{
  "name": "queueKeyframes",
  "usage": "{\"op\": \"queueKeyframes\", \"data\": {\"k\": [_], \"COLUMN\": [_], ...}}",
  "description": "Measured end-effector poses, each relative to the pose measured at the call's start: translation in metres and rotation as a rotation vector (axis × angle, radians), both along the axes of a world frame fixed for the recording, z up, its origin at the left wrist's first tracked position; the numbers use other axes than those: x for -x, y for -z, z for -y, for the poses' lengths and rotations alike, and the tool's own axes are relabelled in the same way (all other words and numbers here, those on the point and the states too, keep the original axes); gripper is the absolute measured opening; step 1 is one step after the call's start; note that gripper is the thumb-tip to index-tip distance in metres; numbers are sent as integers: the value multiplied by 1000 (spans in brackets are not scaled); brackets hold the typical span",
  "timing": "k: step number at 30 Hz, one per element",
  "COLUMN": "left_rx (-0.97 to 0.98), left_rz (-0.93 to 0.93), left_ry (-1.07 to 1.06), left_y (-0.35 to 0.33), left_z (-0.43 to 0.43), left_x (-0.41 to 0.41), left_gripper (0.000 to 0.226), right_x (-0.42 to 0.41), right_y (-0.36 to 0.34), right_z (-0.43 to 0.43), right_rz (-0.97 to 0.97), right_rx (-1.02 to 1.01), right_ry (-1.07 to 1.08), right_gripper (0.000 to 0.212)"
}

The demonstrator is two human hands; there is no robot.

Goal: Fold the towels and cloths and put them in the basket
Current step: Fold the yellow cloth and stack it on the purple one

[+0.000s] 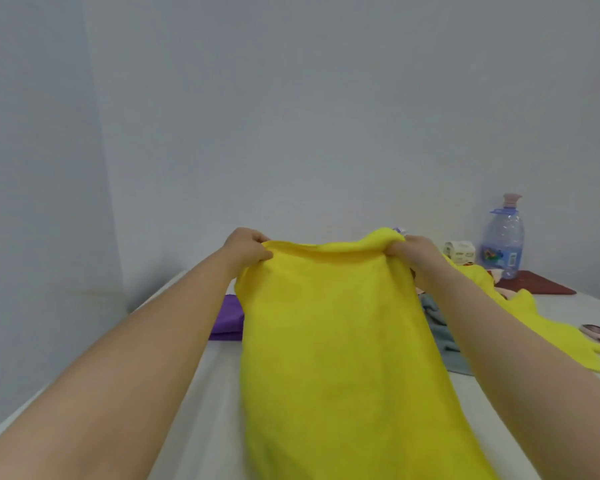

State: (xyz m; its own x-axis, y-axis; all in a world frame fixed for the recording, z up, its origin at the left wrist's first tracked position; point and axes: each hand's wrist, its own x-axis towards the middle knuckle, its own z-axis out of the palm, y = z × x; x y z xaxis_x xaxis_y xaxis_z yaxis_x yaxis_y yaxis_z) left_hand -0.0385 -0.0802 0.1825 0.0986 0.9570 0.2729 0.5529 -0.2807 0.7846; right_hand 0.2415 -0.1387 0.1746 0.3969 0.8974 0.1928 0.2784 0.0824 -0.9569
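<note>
Yellow towel (343, 341) hangs spread above the white surface (201, 410), its top corners pinched by the left hand (248, 249) and right hand (416, 252), probably so that it drops flat for folding. Its lower end is cut off, it covers part of a purple cloth (227, 317) and a grey cloth (440, 327), and no basket shows.

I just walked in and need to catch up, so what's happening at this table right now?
A person is holding a yellow towel up by its top edge, the left hand gripping one corner and the right hand the other, so it hangs down over the white table. A purple cloth lies on the table to the left, a grey cloth to the right. No basket is in view.
</note>
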Motion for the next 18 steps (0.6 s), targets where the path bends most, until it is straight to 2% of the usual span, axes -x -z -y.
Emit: {"op": "queueKeyframes", "data": {"k": [2, 5, 9, 12, 15, 18], "left_rx": [45, 17, -27, 21, 130, 197], "left_rz": [-198, -534, -789, -708, -441, -125], "left_ry": [0, -102, -246, -283, -253, -216], "left_y": [32, 73, 109, 121, 127, 130], "left_z": [-11, -23, -34, -45, -60, -77], "left_x": [7, 5, 0, -1, -2, -9], "left_gripper": [29, 13, 19, 15, 12, 21], "right_x": [-13, -22, -25, -27, -34, -32], "right_y": [37, 78, 100, 103, 107, 105], "right_z": [-19, -38, -43, -48, -54, -62], "right_rz": [31, 28, 180, 257, 74, -121], "right_rx": [111, 181, 315, 399, 453, 444], "right_ry": [27, 92, 126, 135, 68, -37], "right_gripper": [28, 23, 34, 36, 35, 17]}}
